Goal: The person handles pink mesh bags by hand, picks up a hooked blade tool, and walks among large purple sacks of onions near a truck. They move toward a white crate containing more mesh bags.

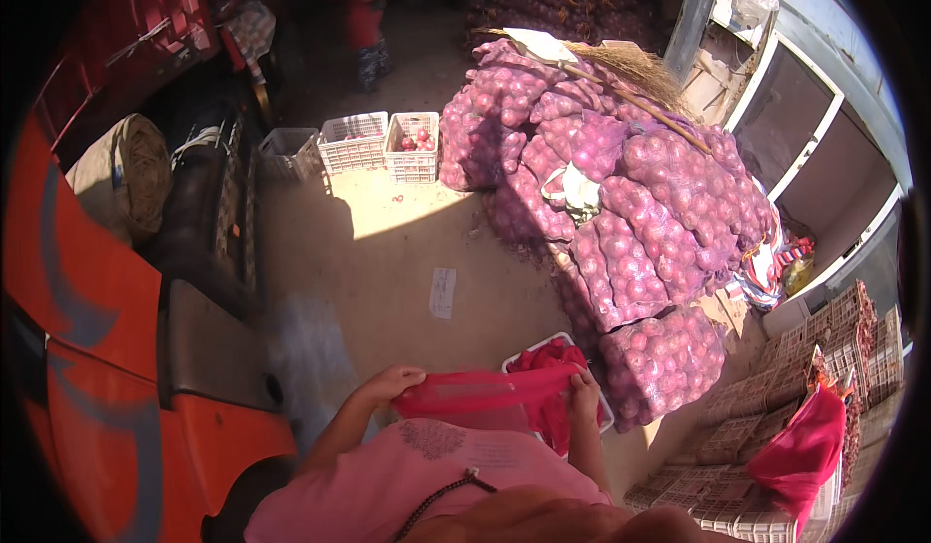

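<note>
Crimson strip of thin netting [485, 390]: sheer, soft, matt. Bulging purple onion sacks [669, 170]: plastic-looking mesh, sheen catching my eye in sunlight. White latticed crate [412, 168]: hard, dull plastic. Orange vehicle panel [102, 436]: smooth paint, metal by its look. Tan rolled bundle [144, 175]: rough, matt, canvas-like cloth. Long broom [635, 66]: wooden-looking handle, bristly straw head. Flat white sheet [442, 293] on floor [388, 242]: papery. Floor itself: matt, dusty.
</note>
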The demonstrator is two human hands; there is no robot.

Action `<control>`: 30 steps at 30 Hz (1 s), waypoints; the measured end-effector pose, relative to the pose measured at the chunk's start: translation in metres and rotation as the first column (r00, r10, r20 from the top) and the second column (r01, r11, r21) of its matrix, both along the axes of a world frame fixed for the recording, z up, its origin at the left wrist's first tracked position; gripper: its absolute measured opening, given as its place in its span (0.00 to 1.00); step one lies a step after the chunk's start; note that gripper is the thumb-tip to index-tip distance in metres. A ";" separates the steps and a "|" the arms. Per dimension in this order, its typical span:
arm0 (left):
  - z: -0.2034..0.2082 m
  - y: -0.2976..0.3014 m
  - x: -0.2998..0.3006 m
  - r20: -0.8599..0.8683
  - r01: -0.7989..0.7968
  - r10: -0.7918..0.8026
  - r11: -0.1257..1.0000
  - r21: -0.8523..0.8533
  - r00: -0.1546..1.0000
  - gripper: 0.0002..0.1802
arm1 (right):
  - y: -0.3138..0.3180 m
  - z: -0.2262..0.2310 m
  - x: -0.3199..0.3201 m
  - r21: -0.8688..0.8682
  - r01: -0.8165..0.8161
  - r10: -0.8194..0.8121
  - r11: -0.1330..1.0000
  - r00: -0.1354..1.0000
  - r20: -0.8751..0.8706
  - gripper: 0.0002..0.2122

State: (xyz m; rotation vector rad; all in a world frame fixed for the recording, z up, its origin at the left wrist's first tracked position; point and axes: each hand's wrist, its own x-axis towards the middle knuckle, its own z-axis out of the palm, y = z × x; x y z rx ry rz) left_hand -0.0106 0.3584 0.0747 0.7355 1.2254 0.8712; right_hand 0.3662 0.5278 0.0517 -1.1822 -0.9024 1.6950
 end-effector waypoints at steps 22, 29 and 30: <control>0.016 -0.133 -0.061 0.142 -0.609 0.594 0.785 0.112 0.792 0.17 | -0.070 0.037 -0.087 0.643 -0.603 -0.204 0.473 0.635 0.745 0.06; 0.036 -0.148 -0.041 0.575 -0.547 0.497 0.831 -0.099 0.650 0.22 | -0.027 0.045 -0.103 -0.086 -0.593 0.369 0.800 0.600 -0.709 0.12; 0.047 -0.142 -0.048 0.708 -0.691 0.602 0.687 -0.224 0.368 0.22 | -0.033 0.056 -0.106 -0.077 -0.563 0.433 0.823 0.709 -0.557 0.12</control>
